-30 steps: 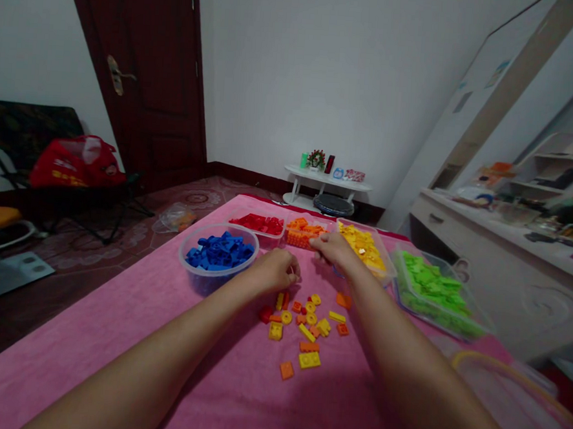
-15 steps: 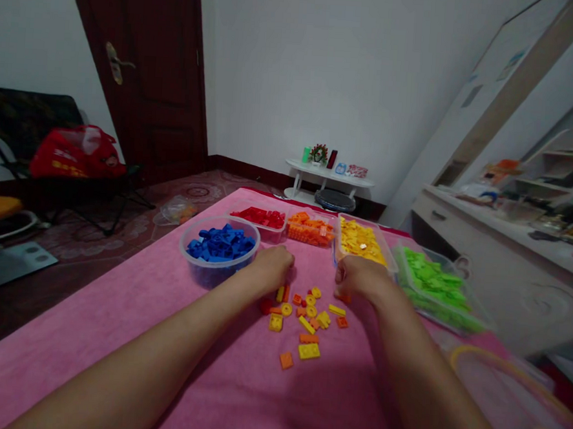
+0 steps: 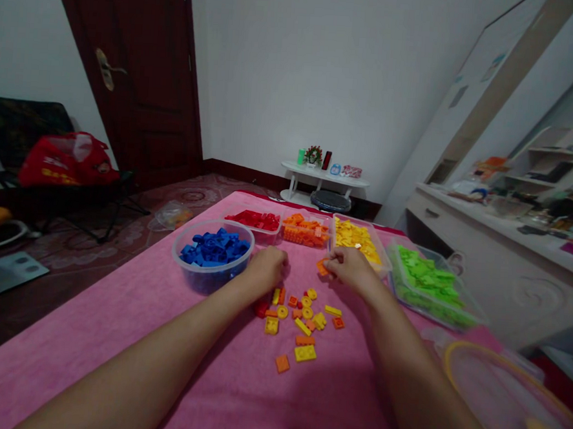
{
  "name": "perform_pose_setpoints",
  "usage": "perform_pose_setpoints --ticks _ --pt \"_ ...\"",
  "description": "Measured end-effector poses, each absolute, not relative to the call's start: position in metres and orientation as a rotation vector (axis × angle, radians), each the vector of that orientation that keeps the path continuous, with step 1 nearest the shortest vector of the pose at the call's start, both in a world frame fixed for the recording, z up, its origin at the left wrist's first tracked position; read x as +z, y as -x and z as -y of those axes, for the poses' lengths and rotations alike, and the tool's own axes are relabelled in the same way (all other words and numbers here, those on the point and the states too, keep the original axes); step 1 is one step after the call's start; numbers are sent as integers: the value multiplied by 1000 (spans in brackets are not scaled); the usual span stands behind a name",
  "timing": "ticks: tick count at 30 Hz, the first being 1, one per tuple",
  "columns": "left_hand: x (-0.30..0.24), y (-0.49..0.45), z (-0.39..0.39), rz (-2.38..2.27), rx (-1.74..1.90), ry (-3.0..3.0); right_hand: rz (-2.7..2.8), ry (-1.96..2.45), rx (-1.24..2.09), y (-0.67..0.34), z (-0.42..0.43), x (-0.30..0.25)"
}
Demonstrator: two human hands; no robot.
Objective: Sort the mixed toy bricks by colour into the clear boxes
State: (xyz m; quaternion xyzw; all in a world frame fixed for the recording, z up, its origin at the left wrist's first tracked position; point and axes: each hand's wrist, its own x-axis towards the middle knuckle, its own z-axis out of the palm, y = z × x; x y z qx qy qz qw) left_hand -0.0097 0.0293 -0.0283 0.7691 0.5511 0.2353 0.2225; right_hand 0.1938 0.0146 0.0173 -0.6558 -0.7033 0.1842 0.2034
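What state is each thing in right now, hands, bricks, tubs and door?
Left hand: curled, resting on the pink cloth.
Right hand: pinching an orange brick.
Loose bricks: scattered on the cloth.
Blue bowl: uncovered, holding blue bricks.
Green tub: uncovered, filled.
Door: shut.

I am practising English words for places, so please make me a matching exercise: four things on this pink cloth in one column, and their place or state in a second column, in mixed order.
Column one:
1 blue bricks
2 green bricks
3 right hand
4 left hand

Column two:
A pinches an orange brick
B in the round bowl
C in the rightmost tray
D curled at the edge of the loose bricks

Pairs: 1-B, 2-C, 3-A, 4-D
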Motion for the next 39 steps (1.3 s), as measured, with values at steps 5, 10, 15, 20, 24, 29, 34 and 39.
perform_pose_setpoints --ticks 5,10,15,20,24,29,34,39 --pt "-10 4 -27 -1104 957 -1416 1595 1553 655 -183 -55 25" --pt "-1 7 -24 -946 971 -1014 1499 1545 553 -181 -102 41" --pt "0 5 -23 -924 933 -908 1569 1508 519 -182 -97 33" --pt "5 1 -23 -913 869 -858 2050 1553 713 -181 -46 17" --pt "5 2 -23 -1053 910 -1214 2502 1657 741 -179 -11 12" --pt "9 13 -15 -1420 589 -2119 2557 1627 671 -177 2 5" --pt "27 13 8 -1616 101 -2407 2518 1607 693 -178 2 1" --pt "36 7 15 -1594 72 -2370 2536 1616 649 -174 6 4"
